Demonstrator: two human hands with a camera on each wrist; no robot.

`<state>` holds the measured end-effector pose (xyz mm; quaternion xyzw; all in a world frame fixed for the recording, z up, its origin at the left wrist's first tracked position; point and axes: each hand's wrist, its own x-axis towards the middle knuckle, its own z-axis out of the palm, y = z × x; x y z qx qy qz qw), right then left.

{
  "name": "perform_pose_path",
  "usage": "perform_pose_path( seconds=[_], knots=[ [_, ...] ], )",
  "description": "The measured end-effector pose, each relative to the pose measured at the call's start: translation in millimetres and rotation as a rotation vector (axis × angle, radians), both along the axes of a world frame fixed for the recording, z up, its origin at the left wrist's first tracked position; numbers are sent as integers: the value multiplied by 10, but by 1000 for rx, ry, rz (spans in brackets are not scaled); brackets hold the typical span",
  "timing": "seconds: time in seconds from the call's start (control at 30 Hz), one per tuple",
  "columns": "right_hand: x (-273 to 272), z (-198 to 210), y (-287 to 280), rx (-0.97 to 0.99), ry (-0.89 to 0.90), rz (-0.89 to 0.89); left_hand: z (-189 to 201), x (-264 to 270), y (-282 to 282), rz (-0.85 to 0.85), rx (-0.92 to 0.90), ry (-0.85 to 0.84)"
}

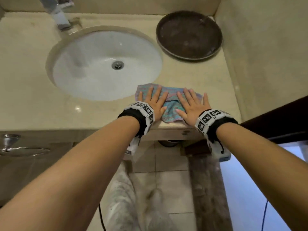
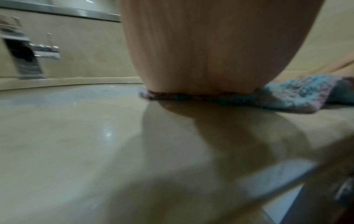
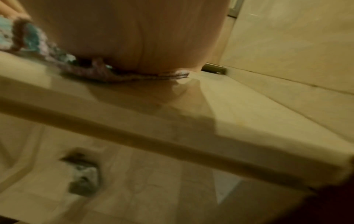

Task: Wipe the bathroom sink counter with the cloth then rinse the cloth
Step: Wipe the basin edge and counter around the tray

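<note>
A blue and pink patterned cloth [image 1: 171,104] lies flat on the beige stone counter [image 1: 33,100], near its front edge and to the right of the white oval sink [image 1: 93,77]. My left hand [image 1: 153,100] presses on the cloth's left part with straight, spread fingers. Beside it, my right hand [image 1: 193,104] presses flat on the right part. In the left wrist view the heel of the palm [image 2: 210,53] sits on the cloth [image 2: 298,92]. The right wrist view shows the right palm [image 3: 134,34] on the cloth's edge [image 3: 95,71] close to the counter's front lip [image 3: 172,136].
A dark round tray [image 1: 190,35] sits at the back right corner of the counter. A chrome tap [image 1: 61,15] stands behind the sink, whose drain plug [image 1: 117,65] is at the bottom. A beige wall [image 1: 260,47] bounds the counter on the right. Tiled floor [image 1: 166,164] lies below.
</note>
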<state>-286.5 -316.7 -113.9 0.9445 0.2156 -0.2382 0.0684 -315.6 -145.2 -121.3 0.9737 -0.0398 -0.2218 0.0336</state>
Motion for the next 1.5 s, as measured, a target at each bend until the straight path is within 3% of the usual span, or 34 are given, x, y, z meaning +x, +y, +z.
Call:
perform_pose_path(
  seconds=[0.2,0.63,0.97,1.1,1.23,1.37,1.5],
  knots=[
    [263,-45,-309,17,-17,-153,-3,522,-327,-91,-15,-9],
    [1182,-62,-357,-5,-85,-309,-14,1469,-558,-186,-60,-21],
    [1324,-29,-355,-31,-70,-325,16,1512,-571,-200,-91,13],
    [1248,76,-320,-30,-45,-371,101,1615,-409,-275,-197,-11],
    [1165,213,-185,260,-78,-613,249,1647,-66,-319,-347,-83],
    [1090,158,37,244,88,-711,247,1603,154,-333,-307,-107],
    [1145,95,23,142,26,-695,289,1615,79,-407,-185,-85]
  ],
)
